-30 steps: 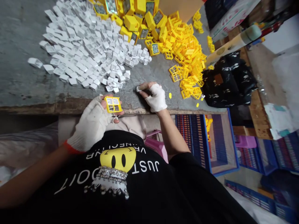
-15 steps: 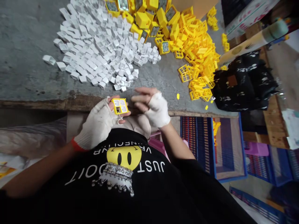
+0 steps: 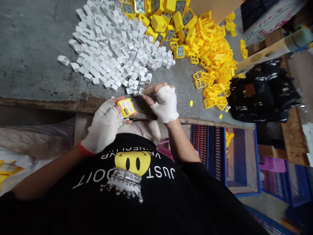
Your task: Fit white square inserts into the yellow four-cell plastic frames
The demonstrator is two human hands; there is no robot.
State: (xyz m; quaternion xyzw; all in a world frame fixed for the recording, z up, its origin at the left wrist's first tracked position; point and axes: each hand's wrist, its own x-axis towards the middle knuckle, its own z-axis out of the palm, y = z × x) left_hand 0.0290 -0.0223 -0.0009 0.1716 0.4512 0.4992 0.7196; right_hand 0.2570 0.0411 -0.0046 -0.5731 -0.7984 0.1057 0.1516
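Observation:
My left hand (image 3: 106, 120), in a white fingerless glove with a red cuff, holds a small yellow four-pane frame (image 3: 126, 107) just over the table's near edge. White pieces fill three of its openings; the near-left one is unfilled. At the near edge of the heap of white plastic caps (image 3: 107, 49), my right hand (image 3: 163, 102), gloved the same way, has its thumb and fingertips closed on one small white plastic cap (image 3: 141, 91).
Yellow frames (image 3: 215, 49) lie heaped at the right, beside larger yellow housings (image 3: 158, 23). A black patterned bag (image 3: 264, 94) sits at the right of the grey table (image 3: 31, 65). Blue plastic crates (image 3: 242, 160) stand below the table edge. Small yellow scraps (image 3: 191, 103) lie nearby.
My right hand has moved forward from beside the frame to the near edge of the white heap and closed on a cap. The frame in my left hand has tilted slightly. The view has shifted a little.

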